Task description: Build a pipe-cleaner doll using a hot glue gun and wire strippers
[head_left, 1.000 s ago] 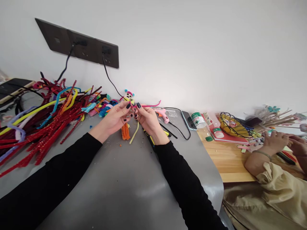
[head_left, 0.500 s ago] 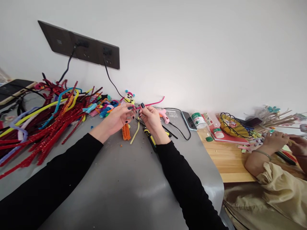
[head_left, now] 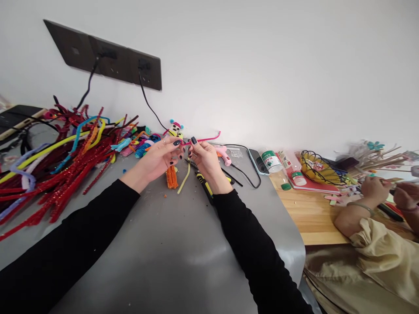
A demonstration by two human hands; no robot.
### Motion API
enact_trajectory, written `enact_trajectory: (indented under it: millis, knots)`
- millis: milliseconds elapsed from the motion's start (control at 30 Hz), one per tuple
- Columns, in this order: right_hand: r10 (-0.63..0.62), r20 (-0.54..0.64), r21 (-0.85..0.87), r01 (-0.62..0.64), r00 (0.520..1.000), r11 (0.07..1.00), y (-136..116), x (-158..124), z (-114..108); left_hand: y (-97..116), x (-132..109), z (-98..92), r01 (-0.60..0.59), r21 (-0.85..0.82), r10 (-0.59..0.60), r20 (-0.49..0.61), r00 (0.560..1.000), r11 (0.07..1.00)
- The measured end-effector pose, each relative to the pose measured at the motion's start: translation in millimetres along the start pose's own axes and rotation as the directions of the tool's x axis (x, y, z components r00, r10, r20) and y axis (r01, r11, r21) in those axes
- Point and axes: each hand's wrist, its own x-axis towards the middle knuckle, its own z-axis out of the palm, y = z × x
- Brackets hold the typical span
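Note:
A pink pipe cleaner (head_left: 209,138) runs between my two hands, its free end rising to the right with a bent tip. My left hand (head_left: 157,159) pinches its left end between thumb and fingers. Close beside it, my right hand (head_left: 205,158) grips the same strand with thumb and fingertips. Under the hands lie an orange pipe cleaner bundle (head_left: 171,178), a pale yellow strand (head_left: 183,178) and yellow-and-black pliers (head_left: 205,186), partly hidden by my right wrist. A small figure with blue ears (head_left: 176,127) stands behind my left hand.
Many red pipe cleaners (head_left: 72,174) heap at the left. A pink glue gun (head_left: 223,155), a phone (head_left: 258,161) and plastic bottles (head_left: 272,162) are to the right. A co-worker's hands (head_left: 376,192) work over the wooden table (head_left: 314,222). Cords hang from wall sockets (head_left: 108,59).
My hands stay close together on the pink pipe cleaner, its free end shifting slightly left. The view has moved a little. The co-worker's hands have shifted.

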Motion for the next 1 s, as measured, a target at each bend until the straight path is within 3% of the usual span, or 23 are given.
enact_trajectory:
  millis: [400,567,1000]
  knots:
    - [-0.050,-0.047,-0.069,0.047,0.998,0.996,-1.8,0.1,-1.1,2.1,-1.5,4.6,0.035,0.053,-0.035,0.013,0.999,0.998]
    - [-0.061,-0.009,-0.047,0.060,0.998,0.997,0.3,1.3,-1.8,3.6,-3.1,7.4,-0.004,0.008,0.004,-0.002,1.000,1.000]
    - [-0.069,0.014,-0.059,0.070,0.997,0.996,2.5,1.6,-4.7,4.5,-4.0,7.6,0.026,0.013,-0.026,0.001,1.000,1.000]
